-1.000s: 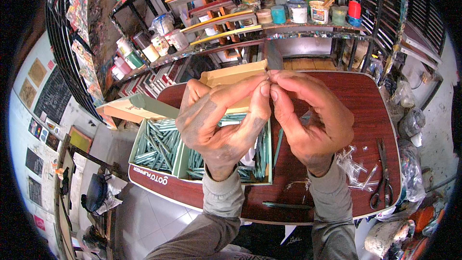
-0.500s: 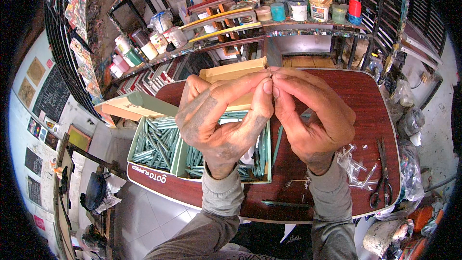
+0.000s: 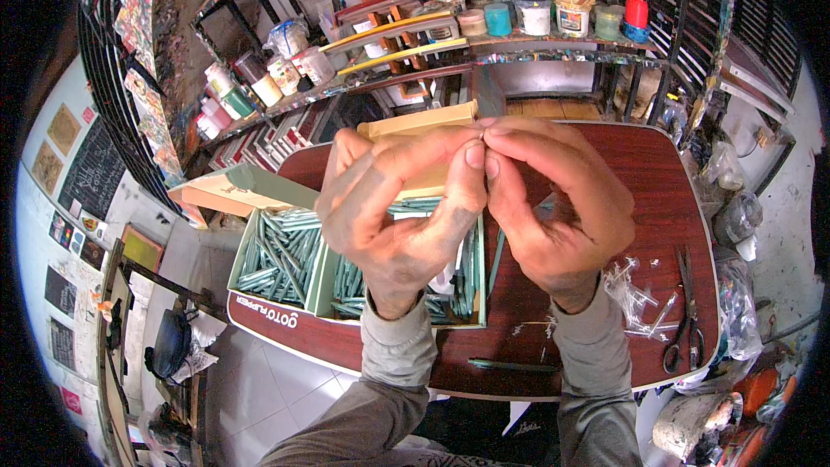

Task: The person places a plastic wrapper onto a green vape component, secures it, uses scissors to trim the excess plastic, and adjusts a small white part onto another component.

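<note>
Left hand (image 3: pixel 393 203) and right hand (image 3: pixel 566 199), fingertips closed, seem to pinch a tiny piece (image 3: pixel 482 135), apparently unfinished, while many green sticks (image 3: pixel 278 259) already lie boxed

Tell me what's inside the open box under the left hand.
Slim teal pen-like sticks show at both sides of the box, with something white among them. The left hand and its sleeve cover the middle, so what lies there can't be seen.

The desk (image 3: pixel 661 199) looks like glossy, grained wood. Matt cardboard forms the open boxes (image 3: pixel 246 186); the slim teal rods (image 3: pixel 275 255) look smooth, plasticky. Sleeves (image 3: pixel 398 359) are matt cloth, scissors blades (image 3: pixel 686 277) metal.
</note>
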### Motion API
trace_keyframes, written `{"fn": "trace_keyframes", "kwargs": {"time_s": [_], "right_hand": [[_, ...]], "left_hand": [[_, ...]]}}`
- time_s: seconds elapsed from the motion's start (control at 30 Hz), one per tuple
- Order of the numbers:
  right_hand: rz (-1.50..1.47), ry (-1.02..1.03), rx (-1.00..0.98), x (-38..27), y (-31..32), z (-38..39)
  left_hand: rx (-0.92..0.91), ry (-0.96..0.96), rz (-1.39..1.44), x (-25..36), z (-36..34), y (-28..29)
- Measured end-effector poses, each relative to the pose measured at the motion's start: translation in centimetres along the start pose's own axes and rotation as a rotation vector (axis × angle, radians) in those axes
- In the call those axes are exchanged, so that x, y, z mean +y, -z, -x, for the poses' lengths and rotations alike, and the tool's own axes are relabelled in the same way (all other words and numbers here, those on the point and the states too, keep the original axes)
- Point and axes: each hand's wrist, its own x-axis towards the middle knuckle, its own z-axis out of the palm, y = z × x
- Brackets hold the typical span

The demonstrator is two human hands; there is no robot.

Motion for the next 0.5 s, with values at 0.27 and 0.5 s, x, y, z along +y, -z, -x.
{"fn": "trace_keyframes", "kwargs": {"time_s": [0.27,0.5], "right_hand": [[-0.544,-0.508,-0.039,-0.7,0.4,0.2],[-0.570,-0.572,-0.159,-0.5,1.0,0.1]], "left_hand": [[-0.155,0.587,0.509,-0.5,1.1,0.2],[-0.329,0.159,0.357,-2.5,0.0,1.7]]}}
